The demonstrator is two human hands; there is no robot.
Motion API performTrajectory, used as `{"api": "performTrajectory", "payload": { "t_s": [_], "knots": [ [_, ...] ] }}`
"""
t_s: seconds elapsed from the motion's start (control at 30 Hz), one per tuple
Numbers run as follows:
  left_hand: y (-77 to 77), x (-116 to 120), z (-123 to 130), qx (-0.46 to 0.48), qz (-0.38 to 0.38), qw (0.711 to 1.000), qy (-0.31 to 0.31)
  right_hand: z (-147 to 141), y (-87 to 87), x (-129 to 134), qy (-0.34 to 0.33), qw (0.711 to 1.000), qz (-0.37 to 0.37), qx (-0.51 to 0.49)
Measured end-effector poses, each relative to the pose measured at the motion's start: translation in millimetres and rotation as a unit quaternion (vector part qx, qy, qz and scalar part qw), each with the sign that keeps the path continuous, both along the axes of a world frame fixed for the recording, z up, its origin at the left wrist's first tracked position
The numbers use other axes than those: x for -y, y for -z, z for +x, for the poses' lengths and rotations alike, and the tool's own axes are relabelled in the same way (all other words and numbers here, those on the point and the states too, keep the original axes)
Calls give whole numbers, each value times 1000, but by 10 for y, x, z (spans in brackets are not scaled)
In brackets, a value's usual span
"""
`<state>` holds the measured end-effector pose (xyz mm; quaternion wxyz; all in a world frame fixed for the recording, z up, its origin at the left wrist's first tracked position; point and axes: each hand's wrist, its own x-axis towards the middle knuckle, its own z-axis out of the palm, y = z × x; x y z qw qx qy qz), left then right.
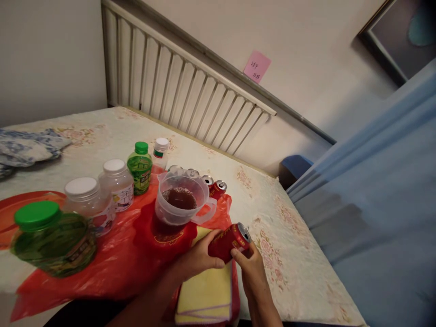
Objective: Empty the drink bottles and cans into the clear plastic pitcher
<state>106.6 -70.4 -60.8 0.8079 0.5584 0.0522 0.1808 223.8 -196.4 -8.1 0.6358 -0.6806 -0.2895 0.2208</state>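
A red drink can (229, 245), tilted with its opened top toward the right, is held between both hands. My left hand (203, 254) grips its lower left side, and my right hand (250, 263) has its thumb and fingers around the right side near the top. Below the can lies a folded yellow cloth (206, 295) with a purple edge. Just beyond my hands stands a clear plastic measuring jug (182, 200) with brown, foamy liquid (179, 198) inside, its handle to the right. Several opened cans, among them a red one (218, 189), stand behind the jug.
Red plastic sheeting (116, 254) covers part of the flowered tablecloth (293, 254). On the left are a large green-lidded jar (52, 240), two white-lidded jars (89, 204) (117, 186), a green bottle (140, 169) and a white-capped bottle (160, 153). A blue curtain (378, 172) hangs at the right.
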Motion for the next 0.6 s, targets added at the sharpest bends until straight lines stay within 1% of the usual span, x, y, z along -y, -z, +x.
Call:
{"api": "performTrajectory", "payload": {
  "t_s": [0.07, 0.13, 0.23, 0.3, 0.4, 0.5, 0.6],
  "knots": [
    [28, 6, 20, 45, -87, 995, 4, 10, -29, 4, -12, 1000, 22, -15],
    [4, 11, 7, 79, -158, 984, 23, 30, -56, 14, -26, 998, 47, -28],
    [-101, 19, -56, 92, -204, 971, 87, 66, -102, 37, -46, 995, 75, -45],
    [-162, 26, -92, 90, -210, 967, 112, 80, -137, 51, -65, 993, 83, -52],
    [-168, 41, -86, 100, -210, 967, 108, 78, -179, 61, -89, 991, 82, -58],
    [-98, 50, -29, 110, -195, 972, 70, 56, -188, 52, -85, 990, 88, -69],
    [-50, 45, 8, 93, -164, 982, 13, 29, -156, 40, -45, 994, 84, -62]
  ]
}}
